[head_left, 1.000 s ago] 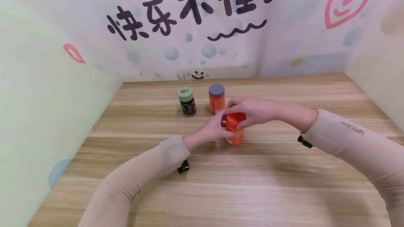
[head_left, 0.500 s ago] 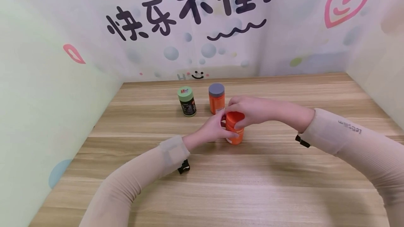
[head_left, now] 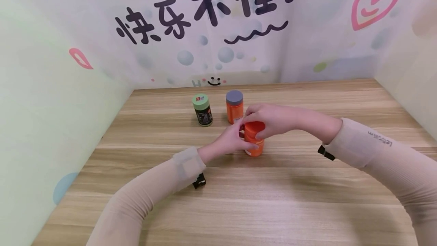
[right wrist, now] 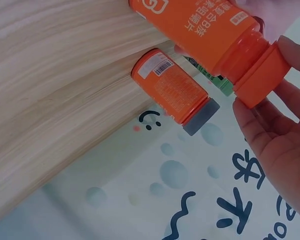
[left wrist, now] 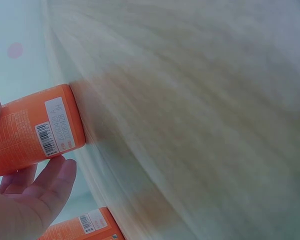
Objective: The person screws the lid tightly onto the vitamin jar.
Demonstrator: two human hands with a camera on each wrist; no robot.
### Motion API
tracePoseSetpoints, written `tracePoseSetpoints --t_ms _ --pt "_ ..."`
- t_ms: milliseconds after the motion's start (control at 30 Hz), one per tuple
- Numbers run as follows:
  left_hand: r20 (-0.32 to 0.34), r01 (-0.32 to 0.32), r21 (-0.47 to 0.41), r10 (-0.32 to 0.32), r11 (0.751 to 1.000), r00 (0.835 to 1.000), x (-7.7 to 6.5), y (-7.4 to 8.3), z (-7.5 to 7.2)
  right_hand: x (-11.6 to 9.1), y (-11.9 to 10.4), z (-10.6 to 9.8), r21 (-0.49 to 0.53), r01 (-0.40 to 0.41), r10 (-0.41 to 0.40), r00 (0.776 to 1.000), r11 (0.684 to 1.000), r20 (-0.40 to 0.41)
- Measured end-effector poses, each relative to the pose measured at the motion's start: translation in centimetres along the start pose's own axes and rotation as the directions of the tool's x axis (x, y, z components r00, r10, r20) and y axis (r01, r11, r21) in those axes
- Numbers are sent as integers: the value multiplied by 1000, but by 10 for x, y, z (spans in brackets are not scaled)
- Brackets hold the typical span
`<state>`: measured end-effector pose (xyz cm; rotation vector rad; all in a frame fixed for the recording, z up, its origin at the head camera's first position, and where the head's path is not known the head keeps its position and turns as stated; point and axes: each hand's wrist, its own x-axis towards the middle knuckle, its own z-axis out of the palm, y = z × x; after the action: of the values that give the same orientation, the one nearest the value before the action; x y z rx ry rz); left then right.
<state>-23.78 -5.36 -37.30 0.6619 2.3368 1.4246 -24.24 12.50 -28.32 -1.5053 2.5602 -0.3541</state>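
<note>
An orange bottle [head_left: 258, 151] stands upright on the table between my hands. My left hand [head_left: 233, 139] grips its body, thumb across the near side and fingers behind. In the left wrist view those fingers lie under the bottle [left wrist: 25, 132], beside its white barcode label. My right hand [head_left: 274, 119] reaches over the top and holds the orange cap [right wrist: 262, 75] between thumb and fingers. A stretch of the bottle's neck [right wrist: 242, 55] shows below the cap in the right wrist view. Behind stands another orange bottle with a grey lid [head_left: 235, 111].
A dark bottle with a green lid [head_left: 203, 114] stands left of the grey-lidded one. The wooden table [head_left: 259, 204] runs back to a printed curtain [head_left: 164, 60], with pale walls on both sides. Black wrist cameras hang under both sleeves.
My right wrist and sleeve have shifted slightly left, and the right thumb has moved a little at the cap. My left hand and the bottles have stayed in place.
</note>
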Motion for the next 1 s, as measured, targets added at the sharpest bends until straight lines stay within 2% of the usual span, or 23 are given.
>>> tracePoseSetpoints --t_ms 200,800,1000 --pt "-4 14 16 -14 1000 1000 0 0 0 1 -2 1 -12 -33 33 999 999 1" --pt "1 -8 7 8 1000 1000 1 -1 0 5 -8 7 -139 -128 121 991 982 -55" --pt "6 -2 5 2 1000 1000 1 0 0 5 -7 6 -104 -117 115 993 988 -27"
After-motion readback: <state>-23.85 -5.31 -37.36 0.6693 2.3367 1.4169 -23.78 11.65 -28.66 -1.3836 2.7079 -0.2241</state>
